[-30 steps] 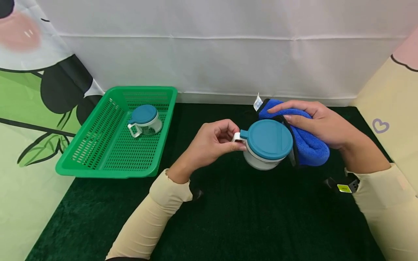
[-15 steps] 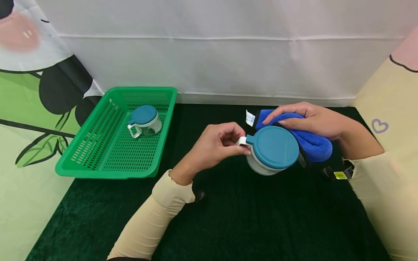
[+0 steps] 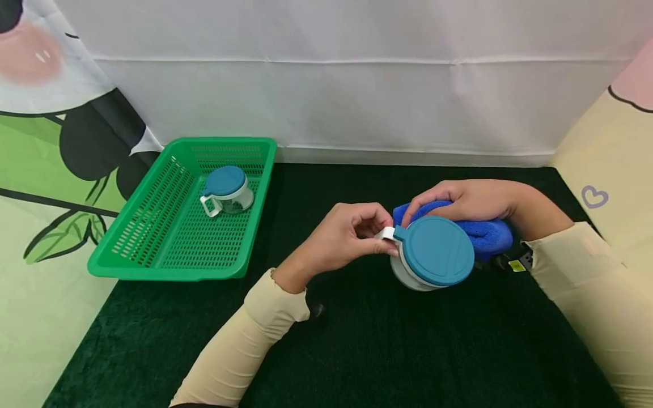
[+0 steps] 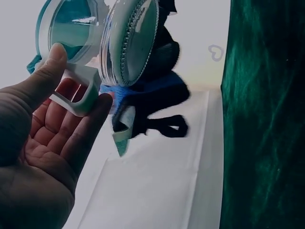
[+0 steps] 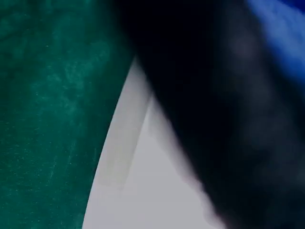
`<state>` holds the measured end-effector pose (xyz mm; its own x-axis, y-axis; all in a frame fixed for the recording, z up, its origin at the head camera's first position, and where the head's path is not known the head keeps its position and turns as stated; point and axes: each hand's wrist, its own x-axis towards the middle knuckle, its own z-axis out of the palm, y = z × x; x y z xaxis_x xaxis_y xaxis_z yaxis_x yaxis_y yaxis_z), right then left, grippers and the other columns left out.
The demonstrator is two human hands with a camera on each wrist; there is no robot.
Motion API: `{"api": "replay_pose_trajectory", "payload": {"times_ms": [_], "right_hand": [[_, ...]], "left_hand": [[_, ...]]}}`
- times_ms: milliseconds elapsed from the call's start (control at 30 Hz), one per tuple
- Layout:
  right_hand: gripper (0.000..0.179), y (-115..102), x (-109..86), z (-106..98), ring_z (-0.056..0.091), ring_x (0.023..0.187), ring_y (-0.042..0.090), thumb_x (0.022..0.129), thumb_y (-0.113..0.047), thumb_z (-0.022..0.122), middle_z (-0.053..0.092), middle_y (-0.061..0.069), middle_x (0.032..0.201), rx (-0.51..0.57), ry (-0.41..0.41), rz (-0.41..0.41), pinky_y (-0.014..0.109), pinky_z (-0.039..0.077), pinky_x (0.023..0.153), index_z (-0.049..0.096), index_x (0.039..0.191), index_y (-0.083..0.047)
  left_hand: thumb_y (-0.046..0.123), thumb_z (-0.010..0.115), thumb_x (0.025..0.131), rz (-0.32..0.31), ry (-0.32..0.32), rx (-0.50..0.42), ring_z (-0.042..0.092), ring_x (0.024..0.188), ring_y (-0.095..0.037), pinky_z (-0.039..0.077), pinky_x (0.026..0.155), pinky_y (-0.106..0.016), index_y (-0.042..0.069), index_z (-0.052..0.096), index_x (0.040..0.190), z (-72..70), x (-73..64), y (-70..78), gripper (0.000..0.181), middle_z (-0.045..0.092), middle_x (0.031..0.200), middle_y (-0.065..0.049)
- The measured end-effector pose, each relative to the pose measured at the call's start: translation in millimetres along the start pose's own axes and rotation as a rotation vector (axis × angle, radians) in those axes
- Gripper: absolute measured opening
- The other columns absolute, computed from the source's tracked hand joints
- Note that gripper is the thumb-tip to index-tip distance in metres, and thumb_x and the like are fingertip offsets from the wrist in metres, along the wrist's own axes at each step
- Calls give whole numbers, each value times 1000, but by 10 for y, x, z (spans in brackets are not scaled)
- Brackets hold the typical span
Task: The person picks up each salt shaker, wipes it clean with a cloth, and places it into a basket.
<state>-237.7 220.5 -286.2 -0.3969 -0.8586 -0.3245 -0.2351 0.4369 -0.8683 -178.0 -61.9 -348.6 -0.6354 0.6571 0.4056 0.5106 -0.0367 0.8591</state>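
My left hand (image 3: pixel 352 235) pinches the white handle of a clear glass jar (image 4: pixel 78 33) with a blue lid (image 3: pixel 440 250). In the left wrist view the thumb lies on top of the handle and the fingers curl below it; the jar is raised, its ribbed base facing the camera. At the jar's far right side, my right hand (image 3: pixel 469 199) grips a bunched blue cloth (image 3: pixel 487 235) with dark edging and presses it against the jar. The lid hides part of the cloth. In the right wrist view a dark blurred shape covers much of the frame, beside some blue cloth (image 5: pixel 286 38).
A green perforated basket (image 3: pixel 168 271) stands at the left, holding a second glass jar (image 3: pixel 236 199) with a blue lid and white handle. Dark green fabric (image 3: pixel 357 351) covers the table. A white backdrop (image 3: pixel 357 107) rises behind it, with printed panels at both sides.
Both hands, the jar and the cloth have come nearer to me. The jar has also shifted right. My right hand has turned further round the jar's far side, and the cloth's white tag has left the head view.
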Motion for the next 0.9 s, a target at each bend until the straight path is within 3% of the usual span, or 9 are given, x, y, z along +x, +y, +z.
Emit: {"api": "replay_pose_trajectory", "payload": {"times_ms": [67, 267, 467, 667, 833, 900], "right_hand": [[33, 0, -20, -5, 53, 122, 42, 111, -14, 43, 56, 13, 140, -7, 1, -10, 55, 53, 91, 64, 136, -19], [37, -47, -167, -48, 51, 121, 46, 111, -7, 39, 51, 16, 143, -73, 111, -177, 54, 57, 85, 59, 141, -13], [38, 78, -141, 77, 49, 130, 38, 112, -11, 41, 54, 6, 146, -80, 192, -120, 53, 52, 93, 61, 144, -20], [39, -25, -213, 56, 53, 128, 36, 111, -5, 42, 57, 8, 145, -164, 266, -219, 44, 54, 94, 61, 144, -12], [36, 66, -110, 137, 54, 124, 37, 111, -13, 45, 59, 6, 143, -110, 279, -122, 52, 51, 92, 63, 141, -19], [35, 43, -114, 146, 55, 122, 37, 111, -13, 46, 59, 6, 142, -127, 301, -126, 51, 53, 90, 64, 140, -20]], "left_hand": [[-1, 78, 90, -7, -1, 2, 69, 83, -15, 61, 78, -36, 3, 66, 100, 6, 0, -5, 16, 70, 95, -4], [-2, 79, 89, 5, 57, 4, 68, 81, -19, 62, 79, -37, 2, 66, 99, -15, 5, 29, 16, 69, 94, -6], [-2, 79, 89, -14, 57, 0, 68, 80, -29, 62, 79, -37, 2, 67, 100, -38, 1, 28, 16, 69, 94, -6], [-3, 79, 89, -8, 75, 0, 68, 79, -23, 62, 79, -38, 1, 67, 100, -77, -3, 43, 17, 69, 92, -6], [-4, 79, 88, -8, 76, -2, 68, 78, -19, 62, 79, -38, 1, 66, 100, -94, -1, 60, 18, 69, 92, -7], [-3, 79, 88, -25, 78, 2, 68, 78, -23, 62, 78, -38, 1, 66, 99, -96, -2, 47, 18, 69, 93, -7]]}}
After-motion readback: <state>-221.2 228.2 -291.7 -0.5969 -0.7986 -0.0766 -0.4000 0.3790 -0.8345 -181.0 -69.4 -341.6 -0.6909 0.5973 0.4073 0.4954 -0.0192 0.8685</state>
